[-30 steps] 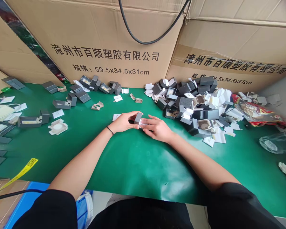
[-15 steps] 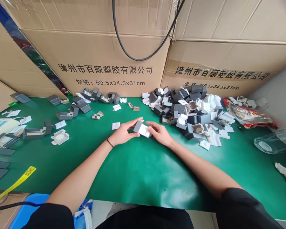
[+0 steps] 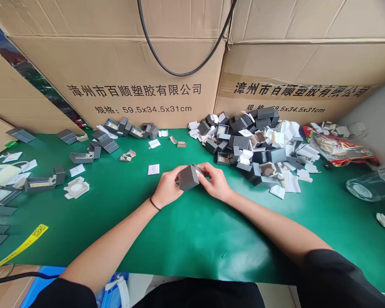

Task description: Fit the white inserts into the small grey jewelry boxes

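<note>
Left hand [image 3: 170,187], right hand [image 3: 216,182] — both hold a gray box [image 3: 188,178].

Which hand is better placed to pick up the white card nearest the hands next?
Probably the left hand: the white card lies close to it, while the right hand is farther across. Both hold the gray box, so the left would likely need to let go first.

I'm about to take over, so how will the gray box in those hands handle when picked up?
The gray box should feel fairly stiff, given its straight edges, and its flat faces make rolling unlikely. It may swing open, since similar boxes lie open nearby.
</note>
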The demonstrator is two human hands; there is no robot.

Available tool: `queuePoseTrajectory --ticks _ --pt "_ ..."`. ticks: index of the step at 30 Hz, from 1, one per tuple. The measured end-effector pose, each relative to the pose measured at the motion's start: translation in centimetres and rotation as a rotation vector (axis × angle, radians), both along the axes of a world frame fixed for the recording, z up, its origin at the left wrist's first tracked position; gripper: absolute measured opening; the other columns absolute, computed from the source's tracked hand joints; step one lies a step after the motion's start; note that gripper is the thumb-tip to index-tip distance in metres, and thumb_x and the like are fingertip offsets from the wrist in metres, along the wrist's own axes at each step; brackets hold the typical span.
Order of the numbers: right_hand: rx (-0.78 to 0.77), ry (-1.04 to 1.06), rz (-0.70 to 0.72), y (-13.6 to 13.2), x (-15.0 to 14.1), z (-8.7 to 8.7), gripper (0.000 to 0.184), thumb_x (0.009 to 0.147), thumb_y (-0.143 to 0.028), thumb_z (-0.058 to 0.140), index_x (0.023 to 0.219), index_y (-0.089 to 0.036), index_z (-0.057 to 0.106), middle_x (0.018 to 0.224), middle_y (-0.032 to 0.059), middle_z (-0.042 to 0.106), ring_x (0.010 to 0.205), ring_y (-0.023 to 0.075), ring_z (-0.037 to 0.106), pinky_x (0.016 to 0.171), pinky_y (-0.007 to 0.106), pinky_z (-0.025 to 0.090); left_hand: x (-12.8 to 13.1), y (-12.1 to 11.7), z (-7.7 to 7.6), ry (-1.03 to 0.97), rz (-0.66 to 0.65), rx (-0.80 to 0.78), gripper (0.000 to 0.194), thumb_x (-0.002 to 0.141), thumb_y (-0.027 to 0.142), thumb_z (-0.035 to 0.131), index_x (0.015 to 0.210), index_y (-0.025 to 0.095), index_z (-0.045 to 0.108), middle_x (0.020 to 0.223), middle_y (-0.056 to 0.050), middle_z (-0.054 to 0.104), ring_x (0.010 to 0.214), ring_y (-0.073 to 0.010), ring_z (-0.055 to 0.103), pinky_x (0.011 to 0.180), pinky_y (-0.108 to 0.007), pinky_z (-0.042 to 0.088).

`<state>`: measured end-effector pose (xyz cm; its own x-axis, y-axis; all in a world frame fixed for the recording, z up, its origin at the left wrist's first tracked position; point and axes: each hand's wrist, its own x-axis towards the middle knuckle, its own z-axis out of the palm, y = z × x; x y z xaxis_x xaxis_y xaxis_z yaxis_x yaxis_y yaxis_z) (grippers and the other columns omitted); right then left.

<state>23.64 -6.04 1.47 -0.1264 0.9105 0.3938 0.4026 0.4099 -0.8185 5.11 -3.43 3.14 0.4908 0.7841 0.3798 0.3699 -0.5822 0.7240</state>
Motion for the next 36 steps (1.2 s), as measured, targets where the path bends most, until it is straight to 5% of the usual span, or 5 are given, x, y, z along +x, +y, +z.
queuePoseTrajectory --ticks 6,11,19,31,36 --pt "0.022 0.092 -0.002 0.1 -0.8 -0.8 0.021 0.088 -0.037 0.047 0.1 -0.021 0.056 0.093 0.005 0.062 0.078 0.0144 0.056 0.069 0.027 0.046 0.1 -0.3 -0.1 0.083 0.097 0.272 0.033 0.072 0.017 0.06 0.105 0.016 0.059 0.089 -0.004 0.072 0.07 -0.0148 0.068 0.06 -0.022 0.054" --pt "-0.282 0.607 -0.087 0.4 -1.5 -0.7 0.033 0.071 -0.043 0.069 0.092 -0.023 0.053 0.084 -0.0008 0.058 0.067 0.0099 0.052 0.054 0.02 0.043 -0.3 0.8 -1.4 0.137 0.132 0.529 0.033 0.081 0.01 0.051 0.112 0.017 0.059 0.103 -0.006 0.07 0.089 -0.0168 0.068 0.08 -0.027 0.056" --pt "-0.877 0.91 0.391 0.0 -0.8 0.2 0.033 0.06 -0.04 0.08 0.072 -0.016 0.061 0.066 -0.0021 0.059 0.056 0.007 0.054 0.053 0.019 0.045 -1.5 1.6 -0.9 0.206 0.019 0.789 0.054 0.083 -0.001 0.037 0.133 0.018 0.046 0.11 -0.008 0.068 0.109 -0.0191 0.061 0.088 -0.032 0.055" --pt "-0.655 0.776 0.296 -0.3 -0.4 -0.1 0.023 0.057 -0.029 0.082 0.07 -0.016 0.067 0.055 -0.0058 0.053 0.049 0.0043 0.043 0.049 0.019 0.036 -1.2 -0.5 1.2 0.101 -0.214 0.229 0.047 0.086 0.023 0.046 0.133 0.02 0.043 0.137 -0.013 0.047 0.126 -0.0266 0.046 0.101 -0.041 0.045" --pt "-0.702 0.671 0.437 -0.9 -1.0 0.1 0.024 0.058 -0.033 0.08 0.06 -0.015 0.064 0.056 -0.0017 0.06 0.05 0.0084 0.053 0.049 0.022 0.043 -0.1 -1.1 0.6 0.106 -0.235 0.445 0.06 0.08 0.033 0.063 0.131 0.02 0.035 0.126 -0.016 0.052 0.124 -0.0276 0.047 0.096 -0.04 0.049"
